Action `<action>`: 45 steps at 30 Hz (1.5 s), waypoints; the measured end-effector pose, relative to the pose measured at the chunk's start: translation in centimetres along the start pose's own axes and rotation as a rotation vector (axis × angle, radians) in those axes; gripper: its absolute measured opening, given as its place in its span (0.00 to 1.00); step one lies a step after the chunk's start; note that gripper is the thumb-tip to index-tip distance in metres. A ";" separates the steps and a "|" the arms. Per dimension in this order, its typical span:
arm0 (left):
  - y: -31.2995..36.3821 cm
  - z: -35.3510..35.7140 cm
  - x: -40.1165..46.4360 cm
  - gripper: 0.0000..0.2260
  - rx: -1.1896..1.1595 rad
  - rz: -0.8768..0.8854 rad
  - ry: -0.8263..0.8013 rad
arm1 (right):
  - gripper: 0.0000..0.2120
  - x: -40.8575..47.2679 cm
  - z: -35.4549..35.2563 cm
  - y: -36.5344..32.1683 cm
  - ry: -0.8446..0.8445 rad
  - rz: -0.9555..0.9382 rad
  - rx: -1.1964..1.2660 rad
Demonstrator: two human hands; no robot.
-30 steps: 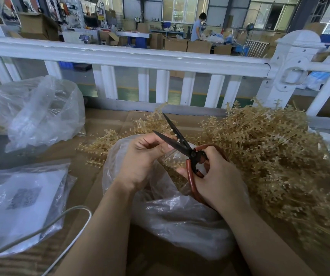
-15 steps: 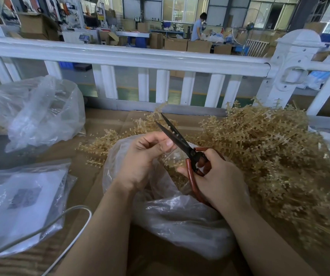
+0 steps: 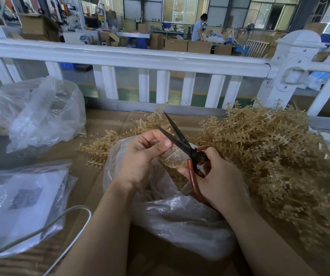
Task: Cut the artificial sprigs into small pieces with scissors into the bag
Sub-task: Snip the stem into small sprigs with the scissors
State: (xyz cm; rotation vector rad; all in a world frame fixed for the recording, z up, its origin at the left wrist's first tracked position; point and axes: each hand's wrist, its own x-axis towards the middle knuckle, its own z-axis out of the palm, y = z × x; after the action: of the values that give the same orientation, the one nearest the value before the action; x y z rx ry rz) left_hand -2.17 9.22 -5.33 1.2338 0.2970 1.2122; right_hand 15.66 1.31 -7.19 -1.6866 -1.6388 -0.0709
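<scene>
A: Where were we on the cut?

B: We had the scissors [image 3: 182,142] in the right hand [image 3: 217,176], fingers curled through the red handles, blades parted, tips pointing up and away. Left hand [image 3: 140,158] had its fingers curled in a pinch just beside the lower blade, over the bag [image 3: 172,218]. We couldn't tell what the pinch held; the sprig piece was too small to make out.

A: Stock?

B: The sprigs [image 3: 269,148] sat piled to the right of the bag, a few behind it.

A: Technique notes?

B: We judged it best to feed short lengths deep into the blades and keep the cut above the bag mouth so pieces dropped in. The thumb looked close to the edge.
</scene>
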 end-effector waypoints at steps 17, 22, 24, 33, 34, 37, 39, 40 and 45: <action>-0.3 -0.5 0.2 0.04 0.066 -0.049 0.001 | 0.29 0.0 -0.3 0.0 0.016 0.067 0.063; -0.3 -0.2 0.2 0.04 0.090 -0.040 -0.017 | 0.35 0.1 -0.1 0.0 -0.049 0.030 -0.044; -0.3 -0.1 0.1 0.04 0.090 -0.044 -0.019 | 0.36 0.1 0.0 0.0 -0.054 0.031 -0.050; -0.4 -0.3 0.2 0.05 0.089 -0.061 -0.011 | 0.34 0.1 -0.1 0.0 -0.040 0.022 -0.055; -0.4 -0.3 0.2 0.04 0.096 -0.058 -0.020 | 0.34 0.1 -0.1 0.0 -0.036 0.021 -0.054; -0.3 -0.3 0.2 0.04 0.096 -0.059 -0.045 | 0.34 0.0 -0.1 -0.1 -0.008 0.004 -0.034; -0.3 -0.2 0.1 0.04 0.092 -0.066 -0.044 | 0.34 0.0 -0.1 -0.2 0.004 -0.001 -0.020; -0.2 -0.2 0.1 0.04 0.094 -0.068 -0.044 | 0.33 0.0 -0.1 -0.2 0.005 -0.001 -0.018; 0.1 -0.1 0.0 0.07 0.059 -0.083 -0.031 | 0.33 0.0 0.0 -0.1 0.009 -0.002 -0.034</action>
State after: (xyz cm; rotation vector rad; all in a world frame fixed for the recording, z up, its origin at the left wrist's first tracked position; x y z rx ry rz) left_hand -2.28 9.25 -5.25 1.2782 0.3596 1.1190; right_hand 15.54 1.26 -7.15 -1.7077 -1.6416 -0.1075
